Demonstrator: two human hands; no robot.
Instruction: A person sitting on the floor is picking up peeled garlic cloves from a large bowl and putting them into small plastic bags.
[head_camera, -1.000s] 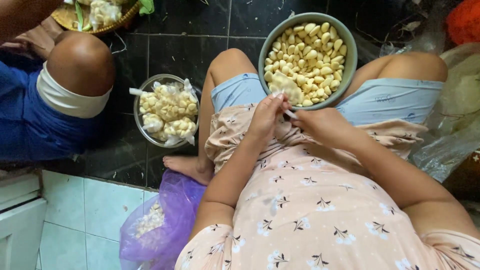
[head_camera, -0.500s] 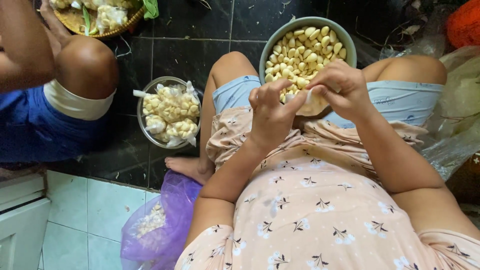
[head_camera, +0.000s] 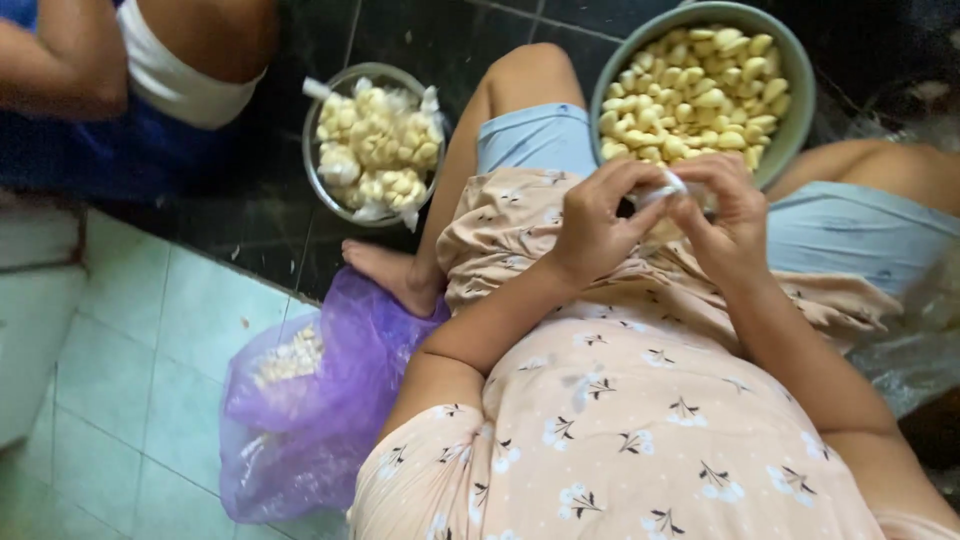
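Observation:
My left hand (head_camera: 595, 225) and my right hand (head_camera: 725, 215) meet over my lap, fingertips pinched together on a small white garlic clove (head_camera: 668, 186) with thin skin. Just beyond them, between my knees, sits a grey-green bowl (head_camera: 795, 130) heaped with peeled pale-yellow cloves. A metal bowl (head_camera: 312, 170) of unpeeled garlic pieces stands on the dark floor to the left of my left knee. I cannot tell whether a tool is in either hand.
A purple plastic bag (head_camera: 330, 400) holding garlic scraps lies by my bare foot on the pale tiles. Another person in blue shorts (head_camera: 130, 150) sits at the upper left. Crumpled clear plastic (head_camera: 920, 330) lies at the right.
The view has shifted, so the bowls sit further right. My hands drew back from the bowl of peeled cloves towards my lap, fingertips still together.

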